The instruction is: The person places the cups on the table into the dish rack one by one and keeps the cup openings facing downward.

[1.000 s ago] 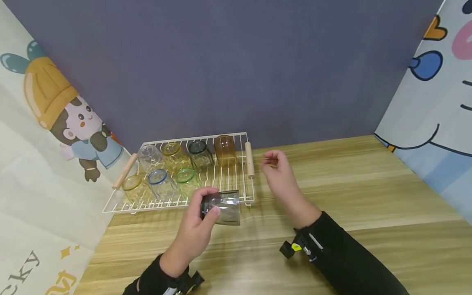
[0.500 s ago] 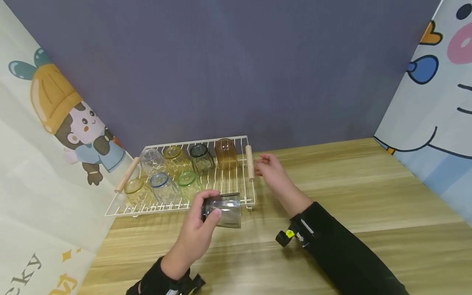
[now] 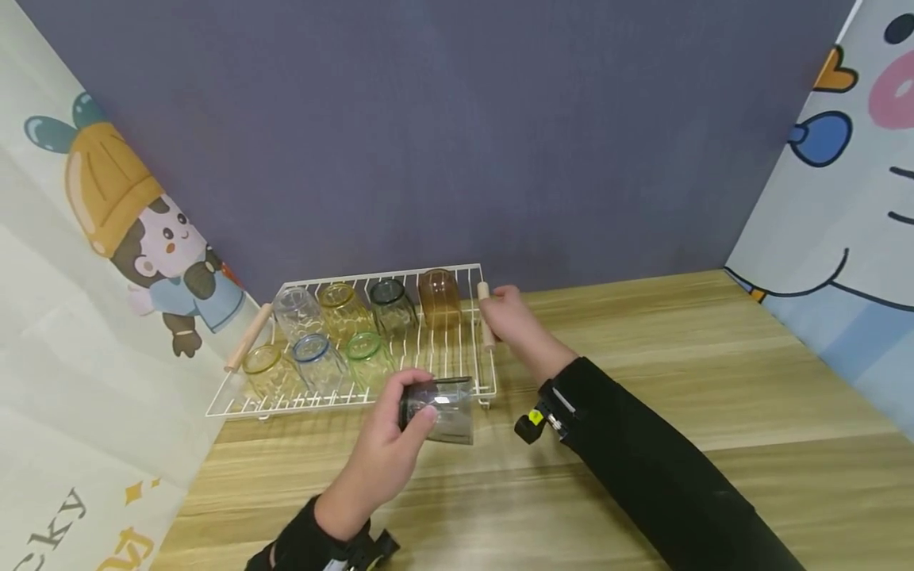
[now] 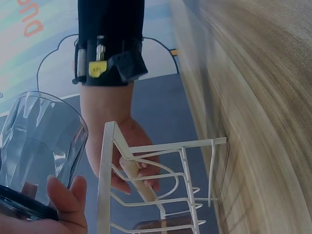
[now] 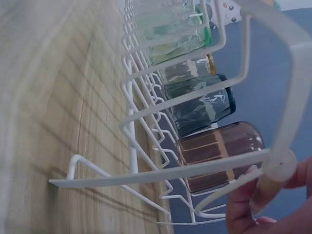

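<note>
My left hand (image 3: 385,456) holds a smoky grey glass (image 3: 448,416) tipped on its side, near the front right corner of the white wire rack (image 3: 450,361). My thumb lies along the glass, and its dark base sits toward the palm. At the rack's right end, my right hand (image 3: 516,319) grips the wooden handle (image 4: 136,180), fingers wrapped round it in the left wrist view. Upside-down glasses stand on the rack: an amber glass (image 3: 439,300) and a dark grey glass (image 3: 394,311) at the back, a green glass (image 3: 369,362) and a blue-rimmed glass (image 3: 319,366) in front.
A clear glass (image 3: 296,311) and a yellow glass (image 3: 346,313) share the back row; another yellow glass (image 3: 270,374) stands front left. The left wooden handle (image 3: 248,337) nears the printed side panel (image 3: 43,333). Behind the rack rises a grey-blue wall (image 3: 457,135). Wooden tabletop (image 3: 678,357) extends rightward.
My right hand has moved left from beside the rack onto its right handle and now grips it. My left hand stays nearly still with the grey glass, shifting slightly right.
</note>
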Demonstrator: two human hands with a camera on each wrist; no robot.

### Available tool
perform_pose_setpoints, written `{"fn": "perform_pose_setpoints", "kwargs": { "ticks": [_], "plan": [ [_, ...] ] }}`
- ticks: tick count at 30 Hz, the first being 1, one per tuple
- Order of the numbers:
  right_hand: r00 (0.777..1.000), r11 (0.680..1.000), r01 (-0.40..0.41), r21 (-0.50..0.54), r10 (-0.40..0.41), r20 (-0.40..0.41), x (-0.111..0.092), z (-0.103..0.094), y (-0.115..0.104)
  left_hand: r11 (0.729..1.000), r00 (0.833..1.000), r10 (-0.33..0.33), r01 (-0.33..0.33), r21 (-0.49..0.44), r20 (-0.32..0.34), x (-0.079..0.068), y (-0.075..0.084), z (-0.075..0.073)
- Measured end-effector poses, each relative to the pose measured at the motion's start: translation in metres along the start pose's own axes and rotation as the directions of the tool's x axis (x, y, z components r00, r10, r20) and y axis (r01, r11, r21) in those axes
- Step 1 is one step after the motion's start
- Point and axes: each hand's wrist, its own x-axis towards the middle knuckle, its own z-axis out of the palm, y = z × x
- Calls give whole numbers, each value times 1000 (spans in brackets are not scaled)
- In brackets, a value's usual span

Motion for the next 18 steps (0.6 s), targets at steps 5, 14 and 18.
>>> {"fn": "perform_pose_setpoints", "kwargs": {
  "ticks": [5,14,18],
  "plan": [
    [999,999,-34,-3,34,-13,8,6,0,1000,1000,-3,3,-1,9,0,0,1],
    [1000,997,-23,68,21,19,12,12,6,1000,1000,9,-9,-1,12,1,-1,2],
    [1000,1000,-11,9,11,12,12,14,6,1000,1000,16,-15,-7,15,1,-1,2]
  ]
}}
